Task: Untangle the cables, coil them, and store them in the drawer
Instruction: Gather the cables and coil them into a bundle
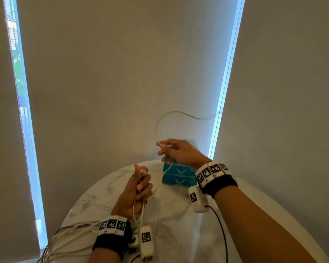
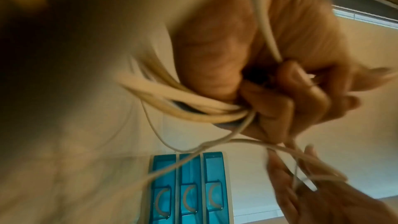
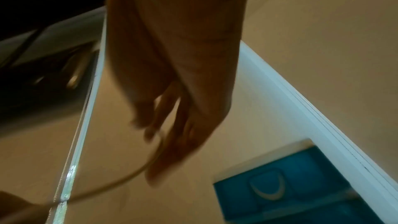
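My left hand is raised over the marble table and grips a bundle of white cables in its curled fingers. Loops hang below it and trail off the table's left edge. My right hand is held higher, in front of the blue drawer unit. It pinches one white cable that arcs up and away to the right. All three drawers of the unit are closed. The right wrist view is blurred, with a cable curving under the fingers.
Beige roller blinds cover the windows behind the table, with bright gaps at left and right. A black lead runs from my right wrist band across the table. The round table's edge curves close on the left.
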A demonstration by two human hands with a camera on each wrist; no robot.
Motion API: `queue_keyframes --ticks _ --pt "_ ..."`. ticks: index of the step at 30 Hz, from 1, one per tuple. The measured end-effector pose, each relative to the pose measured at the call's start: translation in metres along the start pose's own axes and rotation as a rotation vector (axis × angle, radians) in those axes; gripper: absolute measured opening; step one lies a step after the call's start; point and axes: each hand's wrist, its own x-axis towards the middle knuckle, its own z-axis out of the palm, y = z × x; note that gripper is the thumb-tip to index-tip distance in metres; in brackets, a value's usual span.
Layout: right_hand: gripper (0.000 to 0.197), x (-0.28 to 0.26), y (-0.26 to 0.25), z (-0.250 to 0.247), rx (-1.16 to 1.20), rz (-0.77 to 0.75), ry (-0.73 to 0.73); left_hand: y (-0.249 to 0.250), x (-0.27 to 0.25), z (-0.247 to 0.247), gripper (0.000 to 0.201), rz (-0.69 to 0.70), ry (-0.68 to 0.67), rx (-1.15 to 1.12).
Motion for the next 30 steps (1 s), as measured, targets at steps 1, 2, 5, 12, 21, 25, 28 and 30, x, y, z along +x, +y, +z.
queue_keyframes --ticks 1,2,5,12,21,25,28,30 --pt "0.043 0.003 -0.002 0.006 -0.146 0.026 -0.124 0.001 -0.002 -0.001 0.040 -0.003 -0.068 -0.019" --pt "0.051 0.005 0.001 0.007 -0.221 0.036 -0.126 0.002 -0.003 -0.001 0.039 -0.002 -0.115 -0.021" --pt "0.041 -0.016 0.022 -0.002 0.048 0.000 0.141 0.007 -0.003 0.005 0.047 0.029 -0.086 0.077" --pt "0.028 -0.102 0.103 0.014 0.443 0.222 0.305 -0.005 0.005 0.015 0.052 0.063 0.186 0.415" --pt "0.027 -0.122 0.108 0.049 0.581 0.215 -0.049 -0.017 0.011 0.017 0.034 0.085 0.387 0.517" --pt "0.028 -0.126 0.106 0.059 0.388 0.245 -0.269 -0.008 0.015 0.023 0.036 0.112 0.383 0.406" --pt "0.031 -0.125 0.104 0.069 0.464 0.244 -0.292 0.001 0.018 0.038 0.035 0.118 0.321 0.499" --pt "0.036 -0.122 0.105 0.080 0.477 0.217 -0.272 0.005 0.023 0.056 0.041 0.090 0.301 0.648"
